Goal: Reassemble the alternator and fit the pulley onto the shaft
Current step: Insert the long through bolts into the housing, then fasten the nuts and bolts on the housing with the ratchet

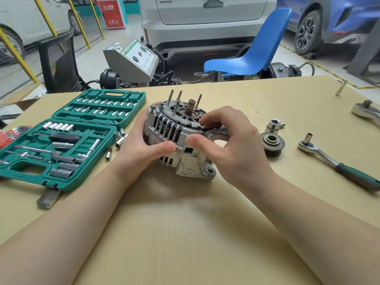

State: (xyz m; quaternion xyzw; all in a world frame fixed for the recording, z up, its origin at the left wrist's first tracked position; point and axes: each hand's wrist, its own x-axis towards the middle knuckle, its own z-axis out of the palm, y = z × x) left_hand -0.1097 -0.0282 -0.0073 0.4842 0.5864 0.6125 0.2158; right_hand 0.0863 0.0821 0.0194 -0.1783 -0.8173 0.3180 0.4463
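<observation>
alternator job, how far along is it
Done: the alternator housing halves look mated, studs sticking up. In hand: left hand steadies its side and right hand grips the mounting-ear side. Left: the pulley lies on the table, off the shaft, ratchet idle.

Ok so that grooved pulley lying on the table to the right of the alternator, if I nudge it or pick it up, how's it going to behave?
The pulley looks like solid metal, so it is probably rigid and heavy for its size. It lies flat on the table, so a nudge should slide it rather than roll it; set on edge, it would likely roll. Its ribbed rim should give fingers decent grip.
</observation>
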